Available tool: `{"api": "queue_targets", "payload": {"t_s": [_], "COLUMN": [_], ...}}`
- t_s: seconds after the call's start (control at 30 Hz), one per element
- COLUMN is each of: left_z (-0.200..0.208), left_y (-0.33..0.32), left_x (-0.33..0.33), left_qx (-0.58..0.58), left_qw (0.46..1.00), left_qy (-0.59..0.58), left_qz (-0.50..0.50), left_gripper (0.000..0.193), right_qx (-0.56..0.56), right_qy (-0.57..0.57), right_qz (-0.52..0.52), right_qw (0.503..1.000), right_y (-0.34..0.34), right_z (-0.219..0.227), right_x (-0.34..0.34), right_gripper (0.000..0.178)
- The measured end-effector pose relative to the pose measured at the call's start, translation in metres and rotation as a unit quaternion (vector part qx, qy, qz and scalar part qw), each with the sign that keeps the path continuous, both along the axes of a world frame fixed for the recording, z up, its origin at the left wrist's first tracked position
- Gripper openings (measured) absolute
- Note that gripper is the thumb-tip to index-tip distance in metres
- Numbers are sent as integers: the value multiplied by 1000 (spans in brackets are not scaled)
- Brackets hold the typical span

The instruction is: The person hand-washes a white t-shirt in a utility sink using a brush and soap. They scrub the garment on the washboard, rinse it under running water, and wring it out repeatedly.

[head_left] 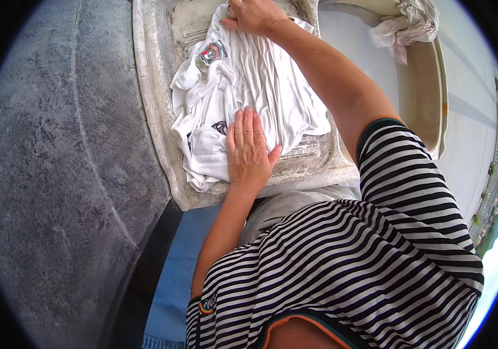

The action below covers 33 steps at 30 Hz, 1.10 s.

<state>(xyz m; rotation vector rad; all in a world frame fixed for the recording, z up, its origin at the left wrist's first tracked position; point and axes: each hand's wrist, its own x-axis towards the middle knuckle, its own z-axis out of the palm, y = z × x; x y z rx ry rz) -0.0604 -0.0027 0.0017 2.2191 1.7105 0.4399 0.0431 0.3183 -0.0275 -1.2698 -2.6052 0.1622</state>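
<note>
A wet-looking white shirt [284, 87] with printed badges lies crumpled and partly spread over a ribbed stone washboard slab [295, 152]. My left hand [249, 150] rests flat on its near part, fingers stretched out together and thumb apart. Up at the far end of the cloth, my right hand [256, 16] has its fingers bent around a fold of the shirt, thumb pointing left; the fingertips are partly cut off by the picture's top edge. Between the two hands, the fabric runs in long creases.
A dark grey stone surface [39, 174] fills the left side. To the right stands a pale basin [429, 99] with a bundled whitish cloth [410, 26] over its far rim. Below the slab, something blue [179, 273] shows beside my body.
</note>
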Motion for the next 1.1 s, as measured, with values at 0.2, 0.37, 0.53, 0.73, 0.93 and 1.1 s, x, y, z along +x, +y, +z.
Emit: {"api": "queue_targets", "payload": {"t_s": [0.2,0.37,0.53,0.73,0.93,1.1], "left_z": [2,3,7,6,9,10], "left_y": [-15,-12,1,-7,-19,-4], "left_x": [-26,-23,-20,-16,2,16], "left_qx": [11,-4,29,10,-42,-27], "left_qw": [999,998,997,991,977,982], "left_qy": [-38,-56,-78,-132,-180,-155], "left_qz": [12,6,-5,-22,-111,-105], "left_gripper": [76,62,60,21,11,14], "right_qx": [12,62,130,32,56,26], "right_qy": [69,80,-35,111,87,-54], "right_qz": [139,179,58,166,168,22], "right_qw": [988,979,989,979,980,998], "right_y": [-148,-161,-12,-150,-106,-11], "right_z": [45,18,10,52,10,14], "right_x": [29,50,-2,26,33,-8], "right_gripper": [55,56,51,53,53,51]}}
